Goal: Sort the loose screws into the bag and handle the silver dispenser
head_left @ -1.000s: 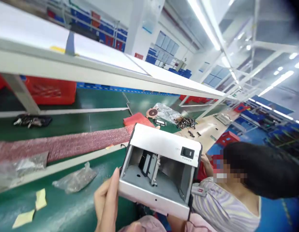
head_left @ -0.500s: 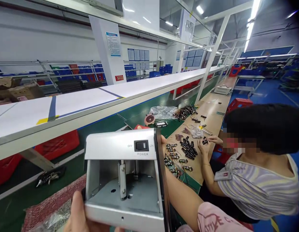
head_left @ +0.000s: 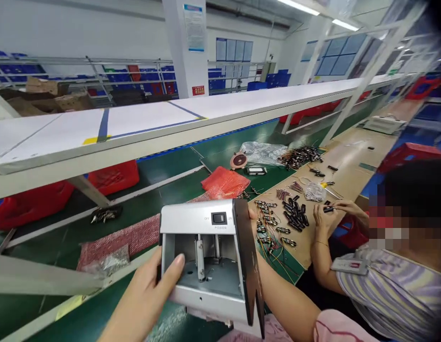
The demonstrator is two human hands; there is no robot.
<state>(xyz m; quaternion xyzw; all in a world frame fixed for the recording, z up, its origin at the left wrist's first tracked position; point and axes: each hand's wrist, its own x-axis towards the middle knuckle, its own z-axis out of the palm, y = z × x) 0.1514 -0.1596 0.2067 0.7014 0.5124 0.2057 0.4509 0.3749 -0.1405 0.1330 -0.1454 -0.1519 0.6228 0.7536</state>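
The silver housing [head_left: 199, 217] is held in mid-air over the green counter [head_left: 92, 323]. Its left side is gripped by the left hand [head_left: 149, 280], thumb at the opening; its rear right is clasped by the right hand [head_left: 253, 214], mostly hidden. Wired parts [head_left: 266, 216] are strewn along the brown board's [head_left: 349, 156] left edge. Beyond the housing, a red bag [head_left: 225, 183] is laid.

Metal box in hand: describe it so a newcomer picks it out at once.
Below the long white shelf lies a green bench. Nearer the camera, the left hand and right hand hold an open-fronted silver metal box. Its black switch, marked POWER, sets it apart from the red bag behind.
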